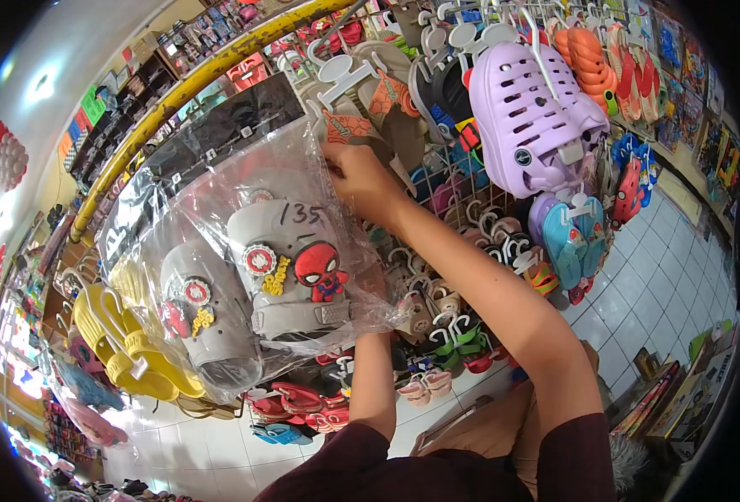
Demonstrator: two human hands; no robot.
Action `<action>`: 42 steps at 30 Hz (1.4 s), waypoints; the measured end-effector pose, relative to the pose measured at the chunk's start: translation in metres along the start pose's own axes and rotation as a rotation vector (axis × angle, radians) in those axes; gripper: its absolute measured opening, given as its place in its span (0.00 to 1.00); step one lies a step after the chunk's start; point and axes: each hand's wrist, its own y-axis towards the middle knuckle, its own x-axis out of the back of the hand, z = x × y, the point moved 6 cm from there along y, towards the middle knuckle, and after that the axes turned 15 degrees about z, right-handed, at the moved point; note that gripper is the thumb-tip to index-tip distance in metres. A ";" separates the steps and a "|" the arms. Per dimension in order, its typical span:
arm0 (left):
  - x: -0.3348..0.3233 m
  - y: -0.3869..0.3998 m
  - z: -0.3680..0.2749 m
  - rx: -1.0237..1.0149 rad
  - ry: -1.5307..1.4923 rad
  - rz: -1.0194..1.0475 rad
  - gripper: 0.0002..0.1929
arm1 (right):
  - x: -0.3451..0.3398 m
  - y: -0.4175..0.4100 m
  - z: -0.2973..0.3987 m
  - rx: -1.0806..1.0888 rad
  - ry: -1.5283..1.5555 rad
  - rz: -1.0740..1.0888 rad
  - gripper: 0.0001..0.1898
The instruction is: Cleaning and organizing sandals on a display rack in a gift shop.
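Observation:
A clear plastic bag (319, 163) with a black header strip hangs in front of me, tilted. Inside is a pair of grey children's clogs (213, 332) with Spider-Man charms and round red-and-white charms. Handwriting marks the bag's front. My right hand (360, 182) has its fingers curled at the bag's right edge, close to beige slippers (401, 119) on a white hanger. My left forearm (373, 376) rises behind the lower part of the bag, which hides most of my left hand and its grip.
Lilac clogs (514, 119) hang at the upper right, above turquoise slippers (564, 241). Yellow sandals (125, 351) hang to the left. A chipped yellow pole (125, 144) slants overhead. Wire-grid racks with several hanging shoes stand ahead, over white floor tiles (646, 270). Boxes (690, 395) lie lower right.

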 end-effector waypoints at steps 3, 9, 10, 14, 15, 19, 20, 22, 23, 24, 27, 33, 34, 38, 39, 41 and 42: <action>0.019 0.007 0.005 0.050 -0.061 -0.005 0.32 | -0.011 0.009 0.000 0.022 0.032 0.070 0.16; 0.018 0.009 0.016 0.152 -0.224 0.038 0.32 | -0.025 0.028 -0.045 0.041 0.365 0.058 0.22; 0.020 0.011 0.018 0.173 -0.243 0.040 0.32 | -0.025 0.028 -0.045 0.037 0.369 0.058 0.22; 0.025 0.005 0.023 0.242 -0.314 0.039 0.32 | -0.031 0.030 -0.024 -0.094 0.545 0.172 0.27; 0.023 0.002 0.024 0.258 -0.338 0.043 0.32 | -0.029 0.030 -0.024 -0.108 0.547 0.181 0.28; 0.020 -0.020 0.033 0.316 -0.430 0.039 0.32 | -0.024 0.022 -0.012 -0.063 0.609 0.083 0.28; 0.021 -0.027 0.035 0.329 -0.452 0.031 0.32 | -0.023 0.021 -0.008 -0.048 0.652 0.066 0.28; 0.021 -0.038 0.037 0.351 -0.503 0.025 0.32 | -0.021 0.018 -0.004 -0.029 0.689 0.054 0.28; 0.022 -0.042 0.038 0.359 -0.530 0.019 0.32 | -0.022 0.017 -0.005 -0.066 0.700 0.053 0.28; 0.021 -0.044 0.038 0.363 -0.559 0.012 0.32 | -0.020 0.015 -0.006 -0.100 0.708 0.055 0.27; 0.023 -0.039 0.038 0.367 -0.649 -0.030 0.32 | -0.010 0.001 -0.002 -0.056 0.815 0.008 0.26; 0.034 -0.073 0.049 0.411 -0.859 -0.054 0.32 | 0.038 -0.045 0.040 0.013 0.655 -0.172 0.24; 0.037 -0.074 0.050 0.414 -0.884 -0.068 0.32 | 0.036 -0.047 0.052 0.016 0.659 -0.150 0.24; 0.066 -0.097 0.016 0.087 -0.950 -0.095 0.48 | 0.030 -0.077 0.116 0.003 0.312 -0.084 0.45; 0.073 -0.099 -0.009 -0.042 -0.918 -0.017 0.55 | 0.018 -0.080 0.121 -0.006 0.185 -0.045 0.53; 0.071 -0.095 -0.049 -0.030 -0.894 0.016 0.60 | 0.000 -0.083 0.135 0.076 -0.075 0.062 0.62; 0.070 -0.091 -0.066 -0.017 -0.868 0.058 0.65 | -0.009 -0.083 0.143 0.166 -0.115 0.051 0.60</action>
